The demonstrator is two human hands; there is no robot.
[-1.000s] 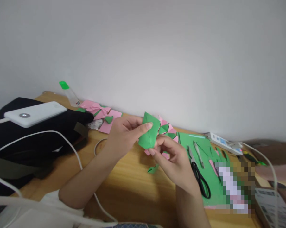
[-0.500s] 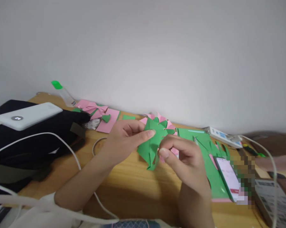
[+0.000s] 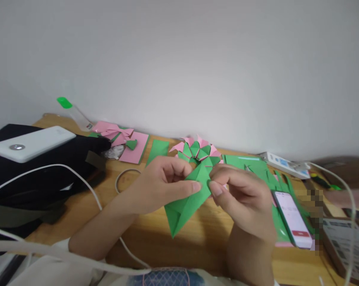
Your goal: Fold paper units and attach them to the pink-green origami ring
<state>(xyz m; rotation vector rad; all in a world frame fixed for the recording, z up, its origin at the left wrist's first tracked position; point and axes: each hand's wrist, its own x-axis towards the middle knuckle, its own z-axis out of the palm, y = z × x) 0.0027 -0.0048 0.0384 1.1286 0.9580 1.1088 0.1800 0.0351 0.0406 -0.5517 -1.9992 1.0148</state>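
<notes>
A folded green paper (image 3: 183,202) is held between both my hands above the desk, its pointed end hanging toward me. My left hand (image 3: 164,184) pinches it from the left, thumb flat on top and fingers curled behind. On the right edge, my right hand (image 3: 241,194) grips it between thumb and curled fingers. Just beyond my hands lies a ring of folded pink and green paper pieces (image 3: 196,150), partly hidden by the held paper and my fingers.
Pink paper (image 3: 137,149) and a green sheet (image 3: 159,150) lie at the back left, near a green-capped bottle (image 3: 74,115). A white power bank (image 3: 33,143) rests on a black bag (image 3: 90,149). To the right are a phone (image 3: 292,220), green sheets (image 3: 241,161) and a power strip (image 3: 282,165).
The green paper has turned and come lower toward me, its point now facing down. Both hands shifted with it, and more of the paper ring shows behind.
</notes>
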